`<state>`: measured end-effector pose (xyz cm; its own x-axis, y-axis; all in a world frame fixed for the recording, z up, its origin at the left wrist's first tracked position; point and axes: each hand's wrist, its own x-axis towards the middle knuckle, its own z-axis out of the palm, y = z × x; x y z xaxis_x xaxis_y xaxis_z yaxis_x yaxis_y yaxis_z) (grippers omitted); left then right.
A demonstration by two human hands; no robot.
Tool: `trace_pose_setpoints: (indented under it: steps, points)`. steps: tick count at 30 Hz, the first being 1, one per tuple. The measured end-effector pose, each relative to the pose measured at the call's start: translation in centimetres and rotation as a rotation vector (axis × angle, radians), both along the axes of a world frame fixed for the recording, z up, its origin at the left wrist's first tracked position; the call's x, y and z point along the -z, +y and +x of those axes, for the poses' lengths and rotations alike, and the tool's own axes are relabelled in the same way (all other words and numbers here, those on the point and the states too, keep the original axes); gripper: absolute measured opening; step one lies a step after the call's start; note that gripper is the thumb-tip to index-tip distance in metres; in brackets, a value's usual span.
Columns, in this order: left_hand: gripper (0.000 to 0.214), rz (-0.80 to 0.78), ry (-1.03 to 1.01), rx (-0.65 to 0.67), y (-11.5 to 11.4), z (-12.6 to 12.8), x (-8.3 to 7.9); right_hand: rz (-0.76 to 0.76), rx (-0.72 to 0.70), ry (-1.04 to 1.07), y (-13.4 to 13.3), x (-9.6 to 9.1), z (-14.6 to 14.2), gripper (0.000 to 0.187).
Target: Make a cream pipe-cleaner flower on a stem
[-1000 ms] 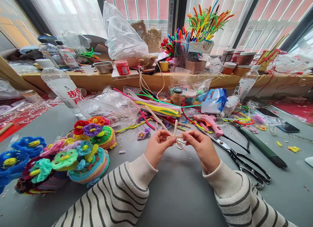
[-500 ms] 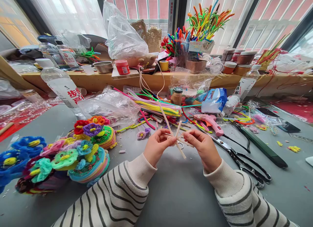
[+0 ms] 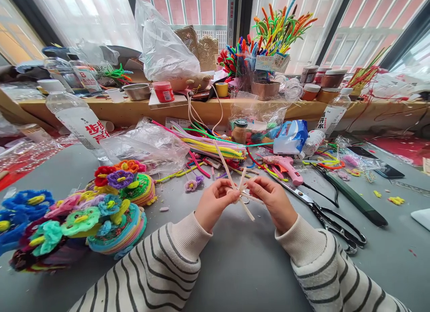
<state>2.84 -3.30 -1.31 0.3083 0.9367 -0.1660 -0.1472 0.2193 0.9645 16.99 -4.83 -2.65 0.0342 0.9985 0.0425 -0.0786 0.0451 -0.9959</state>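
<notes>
Head view: left hand (image 3: 215, 200) pinches crossed cream pipe cleaners (image 3: 247, 209), right hand (image 3: 270, 202) grips their other side; crossing sits between both hands, above desk (image 3: 242, 267). Pink glue gun (image 3: 287, 167) lies beyond right hand, black-handled scissors (image 3: 315, 208) to that hand's right, multicoloured fuzzy flowers (image 3: 80, 221) left of left hand.

the left hand (image 3: 215, 202) and right hand (image 3: 273, 202) pinch crossed cream pipe cleaners (image 3: 230, 177) (one long end pointing up toward a multicolored pipe-cleaner bundle (image 3: 231, 152)) above a gray table (image 3: 238, 271), with black-handled scissors (image 3: 315, 207) and a pink glue gun (image 3: 289, 166) at right.
</notes>
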Motion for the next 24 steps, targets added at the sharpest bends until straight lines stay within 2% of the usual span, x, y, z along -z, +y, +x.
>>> trace_pose_setpoints:
  steps: [7,17,20,24]
  points:
    - [0.027,-0.002,0.035,0.086,0.06,0.05,-0.07,-0.033,-0.13,0.062,0.08,0.1,0.11,0.018]
    - [0.026,0.029,0.077,0.198,0.03,-0.04,0.33,-0.003,-0.202,-0.03,0.06,-0.4,0.35,0.02]
    - [0.026,-0.02,0.051,0.182,0.04,0.06,0.19,-0.047,-0.188,0.038,0.17,-0.13,0.36,0.019]
    - [0.022,-0.145,-0.079,0.063,0.21,-0.01,0.13,-0.092,-0.079,0.125,0.33,0.13,0.41,0.018]
